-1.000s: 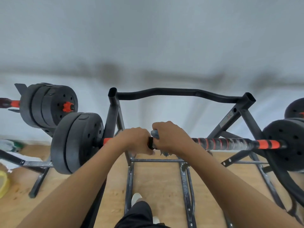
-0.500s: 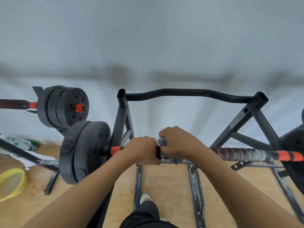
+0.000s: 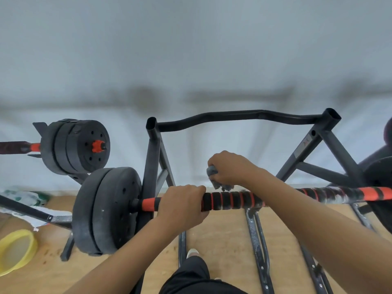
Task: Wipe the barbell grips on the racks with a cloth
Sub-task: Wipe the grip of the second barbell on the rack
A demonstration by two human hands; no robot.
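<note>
My left hand (image 3: 182,203) is clenched round the left end of the barbell grip (image 3: 231,201), which runs across the middle of the frame. My right hand (image 3: 231,169) grasps the bunched grey cloth (image 3: 213,176) just above the bar. I cannot tell whether its hanging tufts brush the grip.

The cloth looks soft, light and shaggy, so I judge it will wrap round the bar if I close my fingers over it. The grip is ribbed in black and red and looks padded, and I would expect dust to sit in its grooves. With the plates (image 3: 106,211) on, the barbell should be heavy and may roll on the rack (image 3: 244,117), so I steady it by the grip rather than the ends.

I count one cloth and two barbells, the second at the left edge (image 3: 74,147). The near bar shows what look like two plates at its left end, and dark discs are cut off at the right edge.
</note>
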